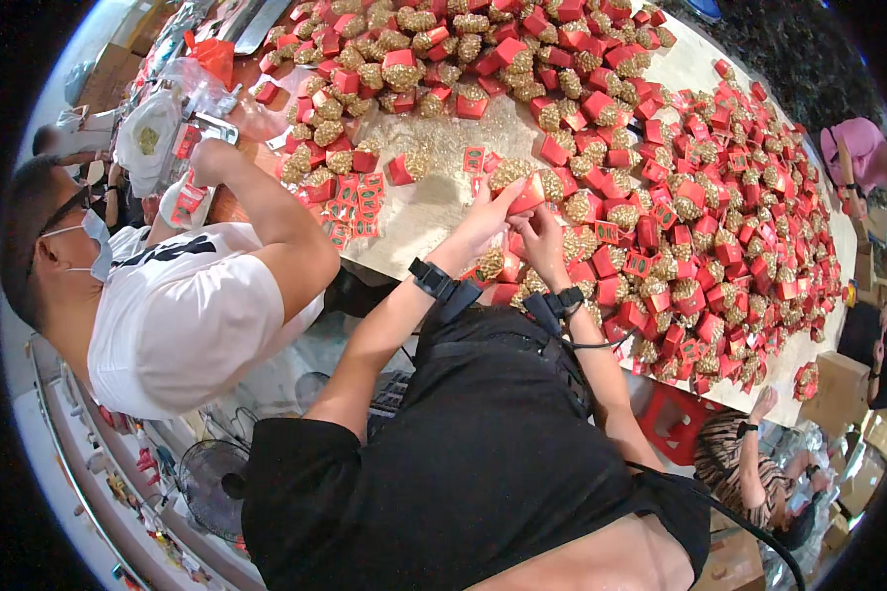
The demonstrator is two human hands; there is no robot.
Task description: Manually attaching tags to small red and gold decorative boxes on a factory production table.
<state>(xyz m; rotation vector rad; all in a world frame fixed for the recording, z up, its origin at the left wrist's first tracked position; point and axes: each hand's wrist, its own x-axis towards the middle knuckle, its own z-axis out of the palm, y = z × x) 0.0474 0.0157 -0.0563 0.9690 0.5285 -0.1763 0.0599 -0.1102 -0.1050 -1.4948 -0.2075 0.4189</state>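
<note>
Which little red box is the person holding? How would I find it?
Start at the big pale table heaped with small red boxes holding glittery gold balls. Near its front edge, the left hand and right hand meet. The small red box with a gold ball between them is lifted above the rest.

small red boxes (660, 197) with gold tops: cover counter (424, 212) | flat red labels (355, 202): lie left-centre | brown carton (838, 389): stands at right edge
</note>
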